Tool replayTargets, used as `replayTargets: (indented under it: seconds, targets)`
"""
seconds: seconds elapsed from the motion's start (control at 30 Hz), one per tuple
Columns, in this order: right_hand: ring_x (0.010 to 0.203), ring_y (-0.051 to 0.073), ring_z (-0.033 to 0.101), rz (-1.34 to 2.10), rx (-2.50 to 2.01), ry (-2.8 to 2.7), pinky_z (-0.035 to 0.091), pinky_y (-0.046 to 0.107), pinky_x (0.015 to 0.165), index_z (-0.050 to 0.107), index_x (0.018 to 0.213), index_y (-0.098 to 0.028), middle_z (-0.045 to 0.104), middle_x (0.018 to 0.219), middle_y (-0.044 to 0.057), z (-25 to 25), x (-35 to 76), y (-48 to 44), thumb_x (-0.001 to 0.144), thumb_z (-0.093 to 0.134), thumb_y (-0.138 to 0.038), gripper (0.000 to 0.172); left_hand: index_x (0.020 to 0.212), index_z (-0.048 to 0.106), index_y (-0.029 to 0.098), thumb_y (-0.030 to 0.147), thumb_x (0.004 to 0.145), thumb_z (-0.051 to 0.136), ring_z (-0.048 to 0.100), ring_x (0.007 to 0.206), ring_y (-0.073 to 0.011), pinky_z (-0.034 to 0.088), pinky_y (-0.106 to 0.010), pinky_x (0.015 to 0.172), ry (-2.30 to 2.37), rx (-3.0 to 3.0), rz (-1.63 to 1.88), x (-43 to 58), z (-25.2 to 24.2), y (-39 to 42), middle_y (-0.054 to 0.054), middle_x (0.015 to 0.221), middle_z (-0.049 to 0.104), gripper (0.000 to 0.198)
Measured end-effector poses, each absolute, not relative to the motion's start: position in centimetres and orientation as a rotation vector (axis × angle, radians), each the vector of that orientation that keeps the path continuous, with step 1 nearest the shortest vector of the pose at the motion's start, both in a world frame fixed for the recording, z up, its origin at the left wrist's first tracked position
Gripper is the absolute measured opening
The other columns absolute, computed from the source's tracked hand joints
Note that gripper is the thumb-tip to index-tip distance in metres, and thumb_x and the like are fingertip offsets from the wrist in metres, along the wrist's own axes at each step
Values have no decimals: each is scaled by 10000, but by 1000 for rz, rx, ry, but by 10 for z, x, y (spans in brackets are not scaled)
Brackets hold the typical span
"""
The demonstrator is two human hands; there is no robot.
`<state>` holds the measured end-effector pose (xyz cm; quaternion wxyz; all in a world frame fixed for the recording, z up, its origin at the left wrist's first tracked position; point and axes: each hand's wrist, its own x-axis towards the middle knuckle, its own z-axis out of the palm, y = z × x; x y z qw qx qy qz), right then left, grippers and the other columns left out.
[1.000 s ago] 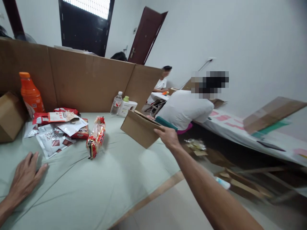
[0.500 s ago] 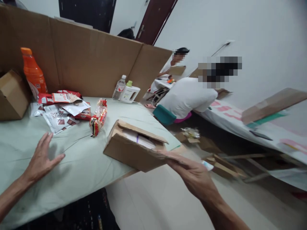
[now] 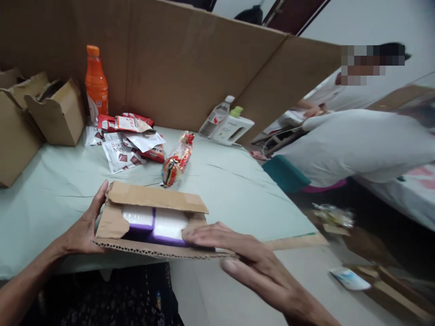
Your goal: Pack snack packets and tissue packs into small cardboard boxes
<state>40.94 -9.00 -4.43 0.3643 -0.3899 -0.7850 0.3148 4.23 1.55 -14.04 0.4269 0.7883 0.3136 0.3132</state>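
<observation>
An open cardboard box (image 3: 154,199) sits at the near edge of the pale green table (image 3: 61,190), flaps up, with white and purple packets (image 3: 159,224) inside. My left hand (image 3: 83,224) grips the box's left end, thumb against its side. My right hand (image 3: 244,258) lies on the box's right front rim, fingers stretched across the opening and touching the packets.
Behind are a snack bag (image 3: 176,159), a heap of sachets (image 3: 127,142), an orange bottle (image 3: 96,83), small cardboard boxes (image 3: 56,111), a water bottle (image 3: 217,117) and a white jug (image 3: 232,129). A cardboard screen (image 3: 190,68) walls the table. A person in white (image 3: 356,142) bends at right.
The box came from out at the right down onto the near table edge. My left hand left the table and took the box's left end; the view tilted down.
</observation>
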Motion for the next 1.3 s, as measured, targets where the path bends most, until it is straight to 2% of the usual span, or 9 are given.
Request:
replayTargets:
  seconds: [0.07, 0.2, 0.37, 0.43, 0.6, 0.73, 1.03, 1.2, 1.3]
  targets:
    - [1217, 247, 716, 849, -1056, -2008, 576, 455, 1057, 677, 1378, -415, 768, 1284, 15, -30, 412, -86, 1088, 425, -478, 389, 1665, -88, 397, 768, 708, 793, 178, 1576, -515, 165, -720, 1251, 760, 1933, 789, 43, -147, 17, -73, 1773, 101, 1352]
    - [1246, 222, 697, 986, -1231, -2147, 565, 407, 1086, 726, 1324, -382, 752, 1316, 14, -4, 397, -73, 1095, 434, -434, 374, 1662, -69, 429, 725, 636, 868, 169, 1572, -532, 156, -744, 1242, 722, 1910, 863, 43, -162, 20, -53, 1772, 113, 1420]
    - [1476, 273, 490, 934, -1415, -2379, 447, 498, 1203, 575, 1513, -280, 549, 1577, 82, 12, 382, -44, 1067, 473, -504, 510, 1666, -4, 448, 671, 673, 888, 157, 1589, -493, 166, -693, 1284, 777, 1875, 814, 40, -167, 15, -21, 1771, 127, 1354]
    - [1467, 295, 495, 891, -1460, -2481, 437, 518, 1199, 548, 1533, -238, 544, 1577, 113, 11, 382, -32, 1050, 503, -507, 554, 1669, 15, 444, 682, 680, 879, 164, 1591, -485, 160, -687, 1291, 778, 1876, 834, 40, -165, 12, -25, 1770, 133, 1334]
    - [1284, 383, 605, 677, -1609, -2828, 459, 555, 1100, 588, 1458, -113, 642, 1424, 223, 0, 357, -15, 887, 748, -504, 711, 1659, 2, 474, 635, 714, 879, 206, 1580, -489, 204, -707, 1274, 820, 1885, 830, 42, -163, 9, -27, 1765, 160, 1300]
    - [1098, 355, 661, 485, -1676, -2954, 457, 516, 1030, 652, 1327, -84, 731, 1205, 223, -1, 329, -18, 859, 760, -416, 584, 1671, 4, 429, 630, 699, 885, 217, 1571, -508, 218, -697, 1270, 826, 1876, 830, 42, -165, 10, -56, 1765, 149, 1328]
    - [1058, 338, 664, 138, -1732, -3009, 440, 464, 980, 692, 1246, -101, 747, 1156, 190, 12, 335, -23, 810, 792, -390, 533, 1658, -53, 450, 634, 696, 884, 159, 1590, -488, 182, -680, 1273, 759, 1911, 788, 43, -158, 14, -37, 1777, 86, 1356]
    - [880, 331, 672, -98, -1737, -3166, 436, 465, 890, 732, 1119, -72, 758, 963, 195, 17, 324, -23, 829, 735, -388, 428, 1673, -44, 398, 617, 697, 890, 158, 1593, -482, 162, -664, 1283, 786, 1911, 790, 44, -158, 16, -63, 1777, 82, 1369]
    - [832, 329, 660, -164, -1705, -3214, 422, 461, 864, 734, 1074, -67, 743, 912, 200, 16, 320, -22, 831, 670, -287, 334, 1668, -46, 420, 620, 689, 890, 178, 1585, -495, 169, -694, 1271, 762, 1912, 797, 43, -163, 16, -55, 1774, 107, 1369]
